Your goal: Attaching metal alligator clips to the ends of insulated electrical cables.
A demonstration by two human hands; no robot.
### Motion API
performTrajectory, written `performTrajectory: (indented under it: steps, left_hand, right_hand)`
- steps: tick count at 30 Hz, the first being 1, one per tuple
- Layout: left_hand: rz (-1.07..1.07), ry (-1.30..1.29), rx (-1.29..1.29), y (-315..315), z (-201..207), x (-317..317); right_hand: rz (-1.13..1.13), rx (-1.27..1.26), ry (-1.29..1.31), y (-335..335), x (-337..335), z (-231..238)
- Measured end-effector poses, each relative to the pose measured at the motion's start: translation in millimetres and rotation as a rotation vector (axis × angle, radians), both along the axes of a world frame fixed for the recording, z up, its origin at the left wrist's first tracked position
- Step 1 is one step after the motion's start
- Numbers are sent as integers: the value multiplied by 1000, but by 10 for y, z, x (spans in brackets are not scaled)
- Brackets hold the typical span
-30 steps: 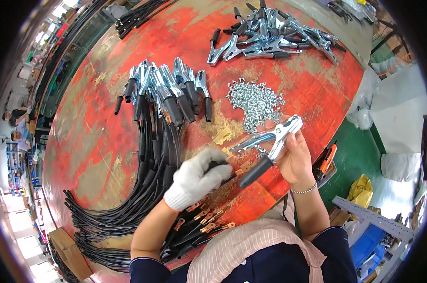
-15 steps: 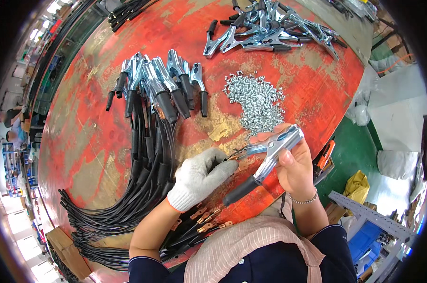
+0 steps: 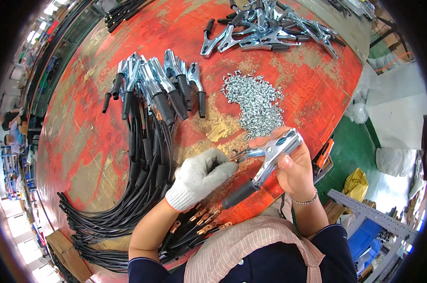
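My right hand (image 3: pixel 296 172), bare with a beaded bracelet, is closed around a silver metal spring clamp (image 3: pixel 275 155) with a black handle sleeve (image 3: pixel 241 194). The clamp's other handle points toward my left hand (image 3: pixel 199 177), in a white knitted glove. Thumb and fingers of the glove pinch a copper cable lug at that handle's end; only a little copper shows, and the fingers hide the rest. Just beyond the clamp lies a heap of small silver fasteners (image 3: pixel 256 104). Left of the glove are black cables (image 3: pixel 143 174) with silver clamps (image 3: pixel 152 78) on their far ends.
More loose clamps (image 3: pixel 270 33) are piled at the far right of the worn red table (image 3: pixel 100 137). Cables with copper lugs (image 3: pixel 204 221) lie close to my body. Another black cable bundle (image 3: pixel 124 14) sits at the far left. A grey metal rack (image 3: pixel 373 214) stands at the right.
The clamp has shifted slightly toward me and tilted a little in my right hand. Both hands keep their grip, and the piles look the same.
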State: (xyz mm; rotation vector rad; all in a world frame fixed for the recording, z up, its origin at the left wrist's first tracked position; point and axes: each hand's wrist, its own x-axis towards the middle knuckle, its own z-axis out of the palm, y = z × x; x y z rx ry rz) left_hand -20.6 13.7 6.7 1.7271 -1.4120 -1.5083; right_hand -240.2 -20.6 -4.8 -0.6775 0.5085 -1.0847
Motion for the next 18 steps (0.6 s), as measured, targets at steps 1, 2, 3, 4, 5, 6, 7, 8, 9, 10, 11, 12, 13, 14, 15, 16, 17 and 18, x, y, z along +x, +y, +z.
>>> performTrajectory:
  steps: [1,2,3,4,5,6,7,8,9,10,11,12,13,14,15,16,17,18]
  left_hand:
    - [-5,52,-11,10,-46,11]
    - [-10,103,-22,22,-70,21]
    - [-33,152,-16,-15,-59,15]
    - [-57,200,-10,-46,-41,13]
    - [-81,247,-4,-93,-27,18]
    - [-89,277,130,-152,-28,52]
    - [-64,300,129,-189,-41,65]
    - [-37,322,130,-203,-65,79]
    - [-5,341,134,-196,-89,97]
    - [16,368,165,-207,-105,103]
    - [22,370,126,-197,-155,112]
    - [25,373,86,-191,-224,113]
    - [28,378,48,-209,-248,115]
    - [18,383,98,-228,-198,133]
    - [18,401,115,-245,-206,145]
    - [19,420,135,-245,-221,150]
    - [18,439,154,-249,-230,149]
    - [49,438,113,-230,-226,136]
  right_hand:
    - [16,9,-8,-3,1,15]
    - [19,-3,16,13,13,7]
    - [21,-32,44,-10,20,2]
    - [23,-61,73,-55,28,-9]
    - [41,-36,120,-126,22,-53]
    - [57,-12,168,-209,21,-78]
    - [73,13,216,-296,22,-65]
    - [163,13,-10,-502,4,-20]
    - [67,-109,221,-735,46,-32]
    - [-41,-228,453,-972,75,-100]
    - [-150,-346,683,-1188,112,-173]
    - [-114,-493,878,-1383,134,-221]
    - [-76,-639,1075,-1562,148,-264]
    - [-35,-784,1270,-1708,160,-301]
    - [-33,-867,1349,-1818,197,-350]
    - [-28,-949,1427,-1901,240,-398]
    - [-24,-1032,1506,-1981,264,-446]
    - [-7,-1083,1543,-2036,314,-482]
